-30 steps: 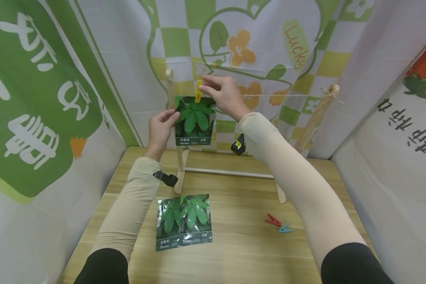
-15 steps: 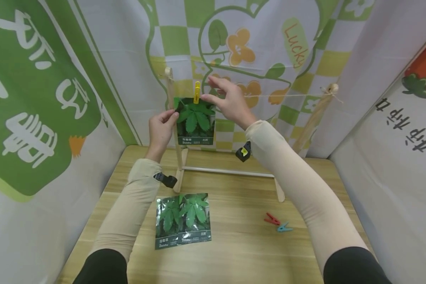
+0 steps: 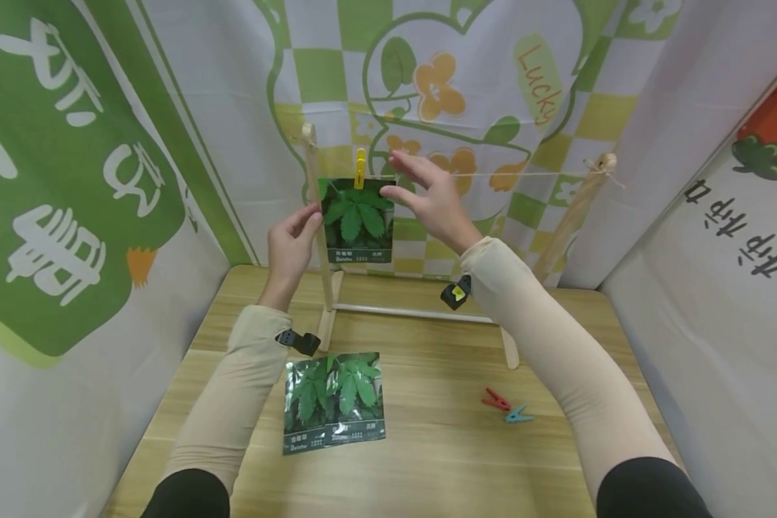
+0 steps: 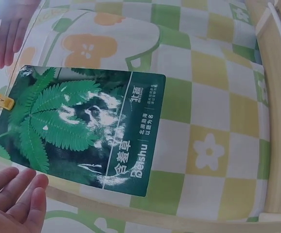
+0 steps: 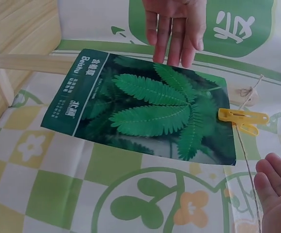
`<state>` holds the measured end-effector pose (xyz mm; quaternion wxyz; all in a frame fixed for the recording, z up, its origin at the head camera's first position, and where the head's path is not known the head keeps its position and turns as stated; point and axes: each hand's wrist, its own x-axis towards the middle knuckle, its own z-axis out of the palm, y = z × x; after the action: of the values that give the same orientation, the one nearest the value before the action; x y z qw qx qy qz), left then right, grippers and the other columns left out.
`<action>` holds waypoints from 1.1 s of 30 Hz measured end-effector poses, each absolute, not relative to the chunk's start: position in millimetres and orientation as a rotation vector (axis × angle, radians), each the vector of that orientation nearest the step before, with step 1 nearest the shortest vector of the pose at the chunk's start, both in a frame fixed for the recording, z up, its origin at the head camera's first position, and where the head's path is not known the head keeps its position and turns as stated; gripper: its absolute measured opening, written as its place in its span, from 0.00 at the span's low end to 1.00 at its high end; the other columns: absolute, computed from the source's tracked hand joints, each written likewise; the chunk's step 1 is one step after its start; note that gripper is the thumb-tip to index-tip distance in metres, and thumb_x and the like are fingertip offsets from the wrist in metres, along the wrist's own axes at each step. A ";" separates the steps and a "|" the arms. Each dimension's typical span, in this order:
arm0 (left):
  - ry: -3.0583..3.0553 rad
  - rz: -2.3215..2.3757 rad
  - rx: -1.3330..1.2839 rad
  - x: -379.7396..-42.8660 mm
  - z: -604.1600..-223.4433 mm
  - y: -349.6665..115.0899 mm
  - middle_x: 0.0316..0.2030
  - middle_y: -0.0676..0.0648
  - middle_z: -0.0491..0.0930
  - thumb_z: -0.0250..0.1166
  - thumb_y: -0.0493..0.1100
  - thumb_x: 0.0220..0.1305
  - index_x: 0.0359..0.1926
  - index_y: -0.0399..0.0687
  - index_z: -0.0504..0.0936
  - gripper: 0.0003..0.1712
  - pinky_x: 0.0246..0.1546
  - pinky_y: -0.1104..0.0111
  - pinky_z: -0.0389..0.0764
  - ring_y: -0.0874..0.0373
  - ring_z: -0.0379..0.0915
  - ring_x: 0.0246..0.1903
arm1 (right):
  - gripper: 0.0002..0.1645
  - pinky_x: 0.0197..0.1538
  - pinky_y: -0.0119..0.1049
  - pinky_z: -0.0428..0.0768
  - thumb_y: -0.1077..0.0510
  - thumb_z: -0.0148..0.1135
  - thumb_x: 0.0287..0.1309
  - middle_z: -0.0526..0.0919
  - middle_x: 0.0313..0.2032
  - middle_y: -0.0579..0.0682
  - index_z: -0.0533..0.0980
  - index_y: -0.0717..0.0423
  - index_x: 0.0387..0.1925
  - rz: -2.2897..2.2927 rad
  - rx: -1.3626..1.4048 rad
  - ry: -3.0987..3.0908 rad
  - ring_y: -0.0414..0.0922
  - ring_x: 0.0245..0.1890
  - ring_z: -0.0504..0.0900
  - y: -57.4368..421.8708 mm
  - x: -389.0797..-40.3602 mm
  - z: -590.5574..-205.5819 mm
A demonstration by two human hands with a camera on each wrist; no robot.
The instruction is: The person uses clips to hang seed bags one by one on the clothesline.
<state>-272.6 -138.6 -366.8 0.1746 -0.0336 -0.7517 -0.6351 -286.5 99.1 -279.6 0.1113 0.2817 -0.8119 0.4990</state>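
A green seed packet (image 3: 358,226) with a leaf picture hangs from a string (image 3: 492,173), held at its top edge by a yellow clothespin (image 3: 360,170). My left hand (image 3: 290,248) is at the packet's left edge. In the left wrist view its thumb and fingers (image 4: 26,194) are parted, with nothing pinched between them; whether a fingertip touches the edge I cannot tell. My right hand (image 3: 435,205) is near the packet's upper right corner, thumb and fingers spread and holding nothing. The right wrist view shows the clothespin (image 5: 242,118) clamped over packet and string.
The string runs between two wooden posts, left (image 3: 310,155) and right (image 3: 576,216), joined by a white bar (image 3: 421,314) low down. Two more seed packets (image 3: 356,396) overlap on the wooden table. A red clothespin (image 3: 496,400) and a blue clothespin (image 3: 519,414) lie at right.
My right hand has let go of the yellow clothespin and drawn back right and down. My left hand has loosened from the packet and shifted slightly left. The packet stays hanging.
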 end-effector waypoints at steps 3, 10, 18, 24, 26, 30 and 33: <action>-2.134 -1.804 -0.118 -269.8 -368.9 -139.3 0.60 0.40 0.77 0.58 0.47 0.71 0.62 0.39 0.75 0.24 0.64 0.67 0.73 0.51 0.75 0.59 | 0.37 0.68 0.34 0.70 0.56 0.66 0.60 0.74 0.64 0.55 0.65 0.58 0.68 1.429 0.831 -2.394 0.46 0.66 0.72 103.5 -282.4 -284.1; -2.140 -1.817 -0.136 -263.4 -371.7 -139.4 0.60 0.40 0.77 0.58 0.48 0.71 0.62 0.39 0.75 0.24 0.64 0.68 0.73 0.50 0.75 0.59 | 0.39 0.67 0.37 0.71 0.57 0.68 0.58 0.74 0.64 0.55 0.65 0.58 0.68 1.434 0.845 -2.374 0.49 0.65 0.72 112.0 -274.4 -295.5; -2.180 -1.810 -0.142 -255.8 -379.6 -139.0 0.60 0.40 0.77 0.58 0.48 0.71 0.63 0.39 0.74 0.25 0.65 0.65 0.71 0.49 0.74 0.60 | 0.38 0.67 0.43 0.72 0.59 0.69 0.56 0.75 0.63 0.57 0.66 0.60 0.67 1.367 0.865 -2.369 0.50 0.64 0.73 119.7 -266.7 -311.9; -2.197 -1.806 -0.156 -251.9 -388.0 -137.2 0.60 0.40 0.77 0.59 0.49 0.71 0.63 0.39 0.73 0.26 0.64 0.64 0.72 0.48 0.75 0.59 | 0.38 0.66 0.44 0.72 0.59 0.70 0.56 0.75 0.63 0.59 0.67 0.61 0.67 1.340 0.854 -2.367 0.51 0.63 0.73 128.8 -261.3 -325.8; -2.205 -1.804 -0.158 -249.7 -390.0 -136.5 0.61 0.40 0.77 0.59 0.49 0.70 0.63 0.39 0.73 0.26 0.64 0.64 0.73 0.48 0.74 0.59 | 0.38 0.65 0.45 0.73 0.59 0.70 0.55 0.75 0.62 0.59 0.67 0.61 0.67 1.342 0.847 -2.362 0.52 0.63 0.73 132.1 -259.9 -330.4; -2.217 -1.810 -0.179 -245.5 -393.7 -135.9 0.62 0.39 0.75 0.59 0.48 0.71 0.64 0.37 0.72 0.27 0.66 0.61 0.71 0.48 0.73 0.61 | 0.39 0.65 0.46 0.73 0.59 0.70 0.55 0.75 0.63 0.59 0.67 0.60 0.67 1.348 0.831 -2.376 0.52 0.63 0.73 138.4 -257.2 -338.4; -2.231 -1.820 -0.182 -243.4 -396.4 -135.9 0.63 0.38 0.73 0.59 0.48 0.71 0.65 0.37 0.70 0.28 0.67 0.60 0.69 0.47 0.71 0.63 | 0.38 0.66 0.46 0.72 0.58 0.69 0.56 0.74 0.64 0.57 0.66 0.59 0.67 1.351 0.822 -2.399 0.51 0.63 0.72 142.9 -254.5 -343.2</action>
<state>-243.4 -135.9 -396.4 0.1281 -0.0627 -0.7670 -0.6256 -254.5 142.9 -343.2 0.1337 0.2834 -0.8275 0.4658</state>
